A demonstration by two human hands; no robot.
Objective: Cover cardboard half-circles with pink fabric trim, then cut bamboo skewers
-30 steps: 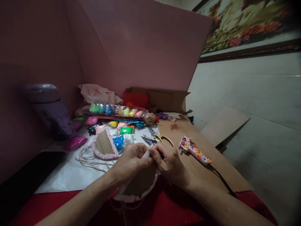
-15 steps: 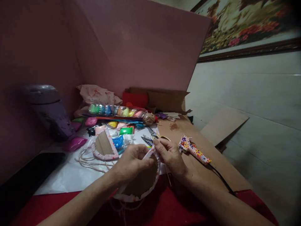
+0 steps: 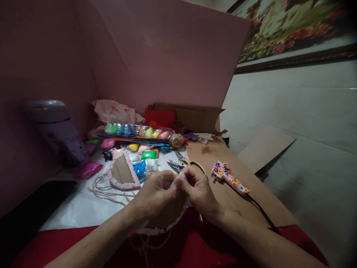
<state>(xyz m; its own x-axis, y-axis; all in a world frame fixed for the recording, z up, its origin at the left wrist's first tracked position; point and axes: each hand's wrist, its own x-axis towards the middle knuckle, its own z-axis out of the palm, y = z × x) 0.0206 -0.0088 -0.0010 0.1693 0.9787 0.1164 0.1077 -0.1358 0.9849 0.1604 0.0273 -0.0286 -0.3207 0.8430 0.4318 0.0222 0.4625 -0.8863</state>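
Note:
Both hands hold a rounded cardboard piece whose edge is wrapped in pale printed fabric. My left hand is closed on its upper left rim, thumb pointing right. My right hand pinches the top edge, its thumb and forefinger close to the left thumb. The fingers hide that part of the rim. Thin strings hang below the piece. Just beyond my hands lie scissors with gold handles. A similar half-round cardboard piece with a fabric edge rests on the white sheet at left, near loose twine.
A flower-patterned glue gun with a black cord lies on the brown board at right. Bags of coloured clay, a twine ball and a red roll sit at the back. A purple bottle stands at left.
My right thumb and fingers have moved left and slightly down along the fabric rim, closer to my left thumb. More of the scissors' gold handle now shows.

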